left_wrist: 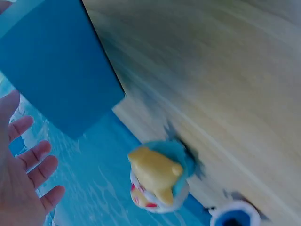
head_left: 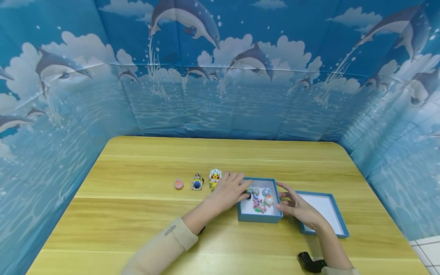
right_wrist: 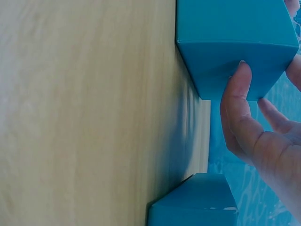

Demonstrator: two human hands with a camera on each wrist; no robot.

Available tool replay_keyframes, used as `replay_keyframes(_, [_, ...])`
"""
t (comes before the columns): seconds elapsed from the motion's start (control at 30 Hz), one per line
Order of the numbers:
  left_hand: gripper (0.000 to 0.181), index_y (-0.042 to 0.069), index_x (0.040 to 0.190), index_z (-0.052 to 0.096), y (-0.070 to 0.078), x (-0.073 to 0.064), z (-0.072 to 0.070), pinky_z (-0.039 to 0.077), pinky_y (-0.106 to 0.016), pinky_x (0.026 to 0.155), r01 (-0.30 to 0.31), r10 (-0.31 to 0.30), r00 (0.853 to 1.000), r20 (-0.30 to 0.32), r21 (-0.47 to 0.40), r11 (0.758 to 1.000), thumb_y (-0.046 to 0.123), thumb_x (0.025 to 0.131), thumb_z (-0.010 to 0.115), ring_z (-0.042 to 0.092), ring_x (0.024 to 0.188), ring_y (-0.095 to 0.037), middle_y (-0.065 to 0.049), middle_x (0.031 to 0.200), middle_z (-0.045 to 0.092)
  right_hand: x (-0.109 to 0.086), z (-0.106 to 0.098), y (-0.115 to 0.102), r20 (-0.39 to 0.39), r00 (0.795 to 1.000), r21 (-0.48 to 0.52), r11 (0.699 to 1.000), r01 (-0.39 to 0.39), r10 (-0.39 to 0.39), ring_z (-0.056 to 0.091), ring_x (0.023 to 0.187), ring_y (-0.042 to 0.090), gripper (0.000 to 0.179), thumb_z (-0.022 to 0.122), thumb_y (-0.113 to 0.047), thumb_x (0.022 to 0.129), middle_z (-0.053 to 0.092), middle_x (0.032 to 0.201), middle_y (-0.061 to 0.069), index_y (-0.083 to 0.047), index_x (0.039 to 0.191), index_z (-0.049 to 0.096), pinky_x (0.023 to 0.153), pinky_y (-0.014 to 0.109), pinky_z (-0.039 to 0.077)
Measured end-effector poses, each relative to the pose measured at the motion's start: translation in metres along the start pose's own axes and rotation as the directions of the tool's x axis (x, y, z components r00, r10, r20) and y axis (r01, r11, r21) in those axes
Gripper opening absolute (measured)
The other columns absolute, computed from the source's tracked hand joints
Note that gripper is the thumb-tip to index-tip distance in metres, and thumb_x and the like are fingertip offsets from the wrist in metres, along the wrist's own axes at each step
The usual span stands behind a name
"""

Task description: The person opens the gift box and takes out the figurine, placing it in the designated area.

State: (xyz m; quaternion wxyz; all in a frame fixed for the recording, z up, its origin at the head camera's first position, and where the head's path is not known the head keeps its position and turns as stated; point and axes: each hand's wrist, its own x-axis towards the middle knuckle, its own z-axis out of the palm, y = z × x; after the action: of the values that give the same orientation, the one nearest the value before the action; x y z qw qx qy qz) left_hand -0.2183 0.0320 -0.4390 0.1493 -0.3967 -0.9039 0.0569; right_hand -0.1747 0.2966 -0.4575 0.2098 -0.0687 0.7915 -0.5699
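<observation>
A blue square box (head_left: pixel 259 218) with a white inside holds several small figures, among them a pink one (head_left: pixel 259 205) and a white round one (head_left: pixel 269 200). My left hand (head_left: pixel 231 191) reaches over its left rim, fingers spread, and hides part of the contents. With my right hand (head_left: pixel 296 206) I hold the box's right wall, thumb at the rim and fingertips against the outside (right_wrist: pixel 242 77). Just left of the box stands a yellow figure in a white hood (head_left: pixel 215 177), partly behind my left hand; its back shows in the left wrist view.
A blue figure with a yellow top (head_left: pixel 197 182) and a pink duck (head_left: pixel 178 184) stand in a row to the left. The box's lid (head_left: pixel 338 214) lies inside-up at right, under my right forearm. A dolphin-print curtain (head_left: pixel 220 110) surrounds the wooden table (head_left: pixel 137 214).
</observation>
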Motion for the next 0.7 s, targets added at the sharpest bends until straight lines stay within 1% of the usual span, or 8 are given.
replay_keyframes(0.1, [0.044,0.028,0.132,0.045,0.005,0.006,0.004,0.035,-0.035,0.092,-0.01,0.01,1.0,-0.015,-0.003,1.0,0.047,0.092,0.045,0.044,0.104,-0.014,0.003,0.117,0.047,0.0,0.0,0.0,0.004,1.0,0.004,1.0,0.002,-0.002,0.044,0.107,0.034,0.073,0.057,-0.013,0.09,0.024,0.131,0.028,-0.016,0.146,0.01,0.077,0.034,0.047])
replay_keyframes(0.2, [0.043,0.028,0.132,0.046,0.009,0.011,0.009,0.036,-0.035,0.093,-0.015,0.014,1.0,-0.016,-0.014,1.0,0.046,0.092,0.045,0.045,0.105,-0.014,0.003,0.117,0.047,0.0,0.0,0.0,0.006,1.0,0.005,1.0,0.004,-0.004,0.044,0.108,0.035,0.073,0.057,-0.013,0.09,0.024,0.131,0.028,-0.016,0.146,0.009,0.077,0.035,0.047])
replay_keyframes(0.33, [0.04,0.03,0.13,0.044,0.014,0.018,0.013,0.035,-0.035,0.097,-0.023,0.024,1.0,0.017,-0.016,1.0,0.045,0.093,0.044,0.044,0.108,-0.014,0.003,0.12,0.046,0.0,0.0,-0.001,0.01,1.0,0.006,1.0,0.004,-0.004,0.045,0.108,0.035,0.073,0.056,-0.013,0.091,0.024,0.131,0.028,-0.017,0.146,0.009,0.077,0.035,0.047])
replay_keyframes(0.5, [0.04,0.032,0.132,0.042,0.022,0.027,0.014,0.034,-0.035,0.097,-0.028,0.028,0.999,0.046,-0.012,1.0,0.045,0.094,0.043,0.043,0.108,-0.013,0.005,0.12,0.044,0.0,0.0,-0.001,0.015,1.0,0.01,1.0,0.01,-0.01,0.046,0.108,0.036,0.073,0.056,-0.013,0.091,0.024,0.131,0.029,-0.017,0.146,0.008,0.077,0.035,0.047])
replay_keyframes(0.6, [0.041,0.033,0.132,0.042,0.026,0.032,0.015,0.033,-0.034,0.097,-0.031,0.033,0.998,0.058,-0.033,0.999,0.046,0.094,0.042,0.042,0.111,-0.013,0.005,0.123,0.044,0.0,0.0,0.0,0.013,1.0,0.006,1.0,0.018,-0.018,0.044,0.109,0.038,0.073,0.056,-0.013,0.091,0.024,0.131,0.029,-0.017,0.146,0.008,0.077,0.036,0.047])
replay_keyframes(0.7, [0.041,0.032,0.132,0.042,0.031,0.037,0.018,0.033,-0.035,0.097,-0.047,0.05,0.996,0.074,-0.046,0.998,0.047,0.093,0.042,0.042,0.114,-0.013,0.005,0.127,0.044,0.0,0.0,0.001,0.011,1.0,-0.006,1.0,0.027,-0.027,0.041,0.114,0.042,0.073,0.056,-0.013,0.091,0.023,0.133,0.03,-0.016,0.146,0.008,0.078,0.037,0.047])
